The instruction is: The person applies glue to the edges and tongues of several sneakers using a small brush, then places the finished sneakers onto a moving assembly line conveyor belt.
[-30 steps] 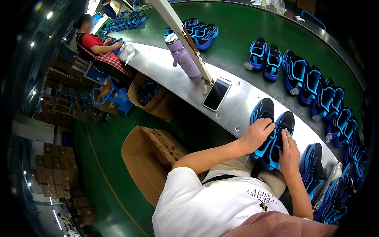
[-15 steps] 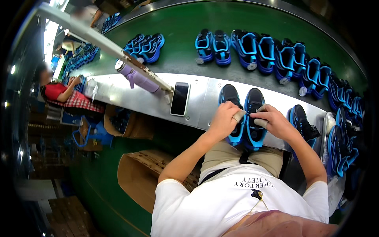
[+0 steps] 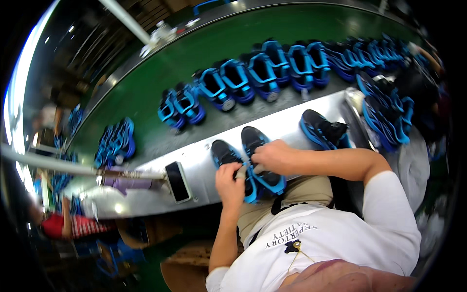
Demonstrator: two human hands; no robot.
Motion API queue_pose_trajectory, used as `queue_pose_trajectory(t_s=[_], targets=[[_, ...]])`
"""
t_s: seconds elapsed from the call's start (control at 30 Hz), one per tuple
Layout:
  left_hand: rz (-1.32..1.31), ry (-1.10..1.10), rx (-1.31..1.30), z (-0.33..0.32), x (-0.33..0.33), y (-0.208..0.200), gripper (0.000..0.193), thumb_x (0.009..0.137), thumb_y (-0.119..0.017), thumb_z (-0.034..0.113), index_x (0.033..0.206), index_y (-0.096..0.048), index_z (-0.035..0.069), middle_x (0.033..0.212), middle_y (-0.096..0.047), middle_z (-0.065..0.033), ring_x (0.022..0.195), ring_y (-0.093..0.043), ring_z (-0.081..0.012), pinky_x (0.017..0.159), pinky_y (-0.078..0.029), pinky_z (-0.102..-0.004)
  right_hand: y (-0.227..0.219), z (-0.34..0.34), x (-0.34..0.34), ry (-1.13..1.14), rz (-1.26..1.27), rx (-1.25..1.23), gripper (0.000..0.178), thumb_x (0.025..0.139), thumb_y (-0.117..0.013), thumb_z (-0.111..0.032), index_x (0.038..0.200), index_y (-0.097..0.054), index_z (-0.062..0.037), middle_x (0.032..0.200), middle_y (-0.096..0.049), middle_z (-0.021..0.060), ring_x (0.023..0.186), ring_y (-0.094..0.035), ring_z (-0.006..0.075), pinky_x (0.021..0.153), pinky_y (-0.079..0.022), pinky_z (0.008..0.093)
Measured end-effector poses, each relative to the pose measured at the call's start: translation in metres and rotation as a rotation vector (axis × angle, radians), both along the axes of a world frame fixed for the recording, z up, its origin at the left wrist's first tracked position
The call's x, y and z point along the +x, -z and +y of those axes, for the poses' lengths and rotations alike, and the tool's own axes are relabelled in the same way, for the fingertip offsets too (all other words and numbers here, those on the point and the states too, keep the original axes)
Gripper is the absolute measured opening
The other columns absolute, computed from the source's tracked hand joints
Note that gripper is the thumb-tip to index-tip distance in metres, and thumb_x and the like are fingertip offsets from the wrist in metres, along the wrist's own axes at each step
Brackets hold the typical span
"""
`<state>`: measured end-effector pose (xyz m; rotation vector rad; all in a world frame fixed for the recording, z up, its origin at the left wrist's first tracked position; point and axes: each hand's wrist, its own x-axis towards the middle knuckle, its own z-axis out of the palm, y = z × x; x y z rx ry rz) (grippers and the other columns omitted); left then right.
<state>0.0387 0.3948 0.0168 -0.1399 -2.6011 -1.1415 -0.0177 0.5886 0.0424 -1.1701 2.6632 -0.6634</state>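
Note:
Two black sneakers with blue trim stand side by side in front of me at the edge of the metal counter (image 3: 284, 127), toes pointing away. My left hand (image 3: 229, 184) is closed on the left sneaker (image 3: 224, 151), its fingers bent over the upper near the opening. On the right sneaker (image 3: 253, 138) my right hand (image 3: 273, 156) is closed, fingers curled at the lacing area. Pale covers show on some fingertips. What exactly the fingertips pinch is hidden. A single matching sneaker (image 3: 321, 128) rests to the right of my right hand.
Beyond the counter, a row of matching sneakers (image 3: 262, 70) lines the green belt (image 3: 194, 53). A phone (image 3: 178, 182), a purple bottle (image 3: 124, 181) and a slanting pole (image 3: 63, 166) are left. More sneakers (image 3: 386, 119) stack at right. A cardboard box (image 3: 182, 270) sits below; a person in red (image 3: 58, 226) works far left.
The view has swung to the right, so the phone and bottle appear lower and farther left. Both hands remain on the pair; the right hand's fingers are now more curled.

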Motion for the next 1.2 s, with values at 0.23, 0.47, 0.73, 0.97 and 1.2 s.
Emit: queue_pose_trajectory(t_s=[0.23,0.47,0.73,0.97,1.2], targets=[[-0.076,0.236,-0.242,0.007,-0.006,-0.025,0.014,0.076,-0.071,0.004,0.090,-0.067,0.004,0.088,-0.064,-0.0065,0.077,-0.056,-0.0198,0.068,-0.045,-0.0298,-0.005,0.016,-0.010,-0.099,-0.209,0.009,0.030,0.079,-0.067,-0.019,0.109,-0.068,-0.0137,0.093,-0.064,0.0100,0.090,-0.064,0.0304,0.077,-0.051,0.0409],[-0.268,0.254,0.193,-0.002,-0.007,-0.015,0.024,0.082,-0.066,0.002,0.105,-0.067,0.007,0.096,-0.060,-0.0045,0.070,-0.050,-0.0136,0.064,-0.044,-0.0251,0.003,0.031,-0.015,-0.110,-0.238,-0.154,0.033,0.077,-0.071,-0.026,0.106,-0.069,-0.0107,0.090,-0.064,0.0110,0.083,-0.064,0.0333,0.071,-0.051,0.0415],[-0.253,0.135,0.059,-0.005,-0.006,-0.014,0.028,0.081,-0.069,0.005,0.110,-0.066,0.004,0.087,-0.058,-0.0019,0.070,-0.047,-0.0100,0.063,-0.040,-0.0229,0.016,0.032,-0.017,-0.154,-0.268,-0.286,0.038,0.078,-0.071,-0.028,0.112,-0.068,-0.0137,0.096,-0.054,0.0146,0.090,-0.058,0.0321,0.077,-0.047,0.0389],[-0.119,0.053,0.040,0.017,-0.003,-0.030,0.023,0.079,-0.069,0.005,0.101,-0.065,0.003,0.088,-0.059,-0.0063,0.072,-0.054,-0.0183,0.065,-0.045,-0.0298,0.007,0.042,-0.012,-0.020,-0.168,-0.197,0.032,0.077,-0.071,-0.029,0.103,-0.070,-0.0106,0.091,-0.059,0.0119,0.084,-0.062,0.0303,0.072,-0.049,0.0402],[0.204,0.150,-0.167,0.008,0.006,0.004,0.015,0.086,-0.066,0.007,0.100,-0.068,0.004,0.099,-0.066,-0.0107,0.082,-0.063,-0.0255,0.074,-0.050,-0.0325,-0.006,0.030,-0.005,0.064,-0.082,0.049,0.035,0.072,-0.075,-0.022,0.105,-0.071,-0.0111,0.078,-0.058,0.0104,0.077,-0.060,0.0295,0.069,-0.049,0.0378]])
